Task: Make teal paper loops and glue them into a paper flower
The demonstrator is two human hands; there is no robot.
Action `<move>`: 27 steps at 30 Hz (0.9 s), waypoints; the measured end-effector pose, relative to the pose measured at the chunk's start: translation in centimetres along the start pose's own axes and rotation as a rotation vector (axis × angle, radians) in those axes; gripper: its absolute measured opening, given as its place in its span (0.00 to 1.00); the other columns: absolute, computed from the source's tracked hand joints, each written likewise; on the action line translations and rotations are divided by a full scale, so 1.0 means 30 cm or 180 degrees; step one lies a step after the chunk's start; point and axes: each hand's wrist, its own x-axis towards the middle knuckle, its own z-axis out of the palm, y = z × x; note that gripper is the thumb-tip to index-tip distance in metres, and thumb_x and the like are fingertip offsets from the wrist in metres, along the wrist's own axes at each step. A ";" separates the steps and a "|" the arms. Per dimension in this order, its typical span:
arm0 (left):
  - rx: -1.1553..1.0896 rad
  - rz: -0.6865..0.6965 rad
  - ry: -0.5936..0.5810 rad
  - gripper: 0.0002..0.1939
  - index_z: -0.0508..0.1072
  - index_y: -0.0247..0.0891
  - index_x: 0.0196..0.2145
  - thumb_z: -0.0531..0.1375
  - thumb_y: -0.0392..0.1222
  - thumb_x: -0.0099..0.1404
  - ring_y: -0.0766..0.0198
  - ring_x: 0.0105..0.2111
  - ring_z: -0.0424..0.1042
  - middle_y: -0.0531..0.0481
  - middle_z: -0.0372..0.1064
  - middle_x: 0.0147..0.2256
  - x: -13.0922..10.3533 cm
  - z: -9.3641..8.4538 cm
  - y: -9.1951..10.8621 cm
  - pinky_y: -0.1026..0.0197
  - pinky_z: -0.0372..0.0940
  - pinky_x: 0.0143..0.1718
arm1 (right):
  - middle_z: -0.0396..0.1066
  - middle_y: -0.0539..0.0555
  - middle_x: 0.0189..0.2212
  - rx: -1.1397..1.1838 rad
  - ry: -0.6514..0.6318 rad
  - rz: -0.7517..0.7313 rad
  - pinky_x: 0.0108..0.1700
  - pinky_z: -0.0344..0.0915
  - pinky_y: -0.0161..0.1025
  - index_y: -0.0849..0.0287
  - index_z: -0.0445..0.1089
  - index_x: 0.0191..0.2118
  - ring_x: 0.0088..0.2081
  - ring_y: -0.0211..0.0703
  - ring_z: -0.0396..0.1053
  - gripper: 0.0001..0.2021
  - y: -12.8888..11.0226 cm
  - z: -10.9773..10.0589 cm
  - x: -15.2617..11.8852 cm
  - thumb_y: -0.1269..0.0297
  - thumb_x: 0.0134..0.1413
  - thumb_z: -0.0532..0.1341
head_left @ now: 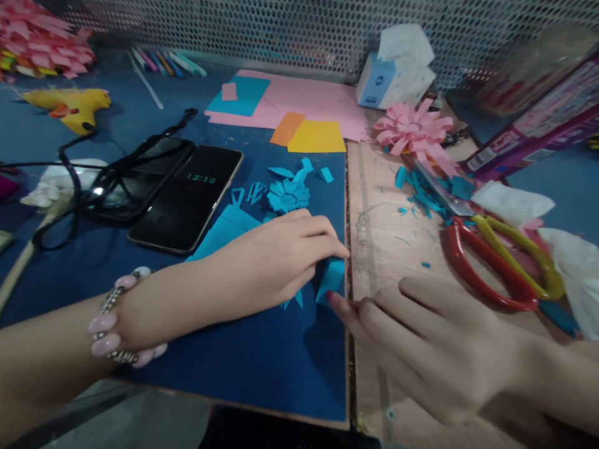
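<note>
Both of my hands meet at a small piece of folded blue paper (331, 280) at the right edge of the blue board. My left hand (290, 255), with a beaded bracelet (103, 333) at the wrist, holds the paper's upper end with curled fingers. Closed fingers of my right hand (435, 349) hold the paper's lower edge, where a red nail shows. Behind my left hand is a layered blue paper flower (288, 194). Pointed blue pieces show below that palm, partly covered. A blue paper sheet (229, 227) lies partly under my left forearm.
Red and yellow-handled scissors (496, 268) lie among blue scraps at right, near a pink paper flower (414, 130) and a tissue pack (377, 81). Two phones lie at left, one a black phone (189, 196). A yellow glue gun (77, 106) and its cable are beyond.
</note>
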 end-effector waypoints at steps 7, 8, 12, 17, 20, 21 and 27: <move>-0.0587 -0.0399 -0.0232 0.18 0.67 0.37 0.51 0.52 0.29 0.65 0.64 0.48 0.66 0.48 0.70 0.45 -0.006 -0.038 0.016 0.60 0.57 0.53 | 0.69 0.54 0.25 0.0078 -0.0099 0.0001 0.23 0.50 0.41 0.73 0.72 0.41 0.24 0.39 0.63 0.14 -0.001 -0.013 0.002 0.74 0.60 0.50; -0.0616 -0.0399 -0.0252 0.17 0.68 0.38 0.51 0.53 0.30 0.66 0.64 0.48 0.65 0.48 0.69 0.46 -0.007 -0.040 0.017 0.60 0.56 0.54 | 0.69 0.54 0.25 0.0088 -0.0111 0.0004 0.23 0.50 0.41 0.73 0.72 0.41 0.24 0.39 0.63 0.14 -0.001 -0.013 0.002 0.74 0.60 0.50; -0.0621 -0.0362 -0.0274 0.14 0.68 0.37 0.51 0.56 0.36 0.67 0.64 0.50 0.64 0.47 0.69 0.47 -0.008 -0.040 0.013 0.60 0.55 0.54 | 0.69 0.54 0.26 0.0110 -0.0048 0.0073 0.24 0.50 0.41 0.71 0.71 0.42 0.25 0.38 0.62 0.14 -0.001 -0.009 -0.001 0.73 0.61 0.49; -0.0552 -0.0266 -0.0262 0.13 0.69 0.38 0.49 0.56 0.38 0.68 0.63 0.51 0.64 0.47 0.69 0.47 -0.008 -0.032 0.002 0.60 0.56 0.54 | 0.69 0.54 0.25 0.0111 -0.0116 0.0015 0.24 0.52 0.41 0.71 0.71 0.42 0.25 0.38 0.63 0.15 0.004 -0.013 -0.001 0.74 0.62 0.48; -0.0517 -0.0239 -0.0250 0.12 0.69 0.37 0.49 0.56 0.38 0.68 0.64 0.50 0.65 0.47 0.69 0.47 -0.010 -0.031 0.000 0.60 0.56 0.54 | 0.68 0.54 0.25 0.0101 -0.0153 0.0012 0.24 0.52 0.42 0.71 0.70 0.43 0.25 0.39 0.63 0.15 0.005 -0.014 -0.005 0.75 0.62 0.47; -0.0513 -0.0233 -0.0240 0.12 0.69 0.38 0.49 0.56 0.38 0.68 0.63 0.50 0.65 0.47 0.69 0.47 -0.011 -0.030 -0.001 0.60 0.56 0.53 | 0.68 0.54 0.25 0.0106 -0.0166 0.0013 0.24 0.52 0.42 0.71 0.70 0.43 0.25 0.40 0.63 0.16 0.005 -0.014 -0.007 0.74 0.62 0.46; -0.0479 -0.0208 -0.0227 0.12 0.70 0.38 0.48 0.57 0.39 0.67 0.62 0.49 0.65 0.47 0.69 0.47 -0.011 -0.025 -0.001 0.60 0.57 0.52 | 0.69 0.56 0.27 0.0124 -0.0140 0.0014 0.25 0.52 0.42 0.72 0.70 0.43 0.27 0.40 0.64 0.14 -0.001 -0.006 -0.012 0.73 0.62 0.48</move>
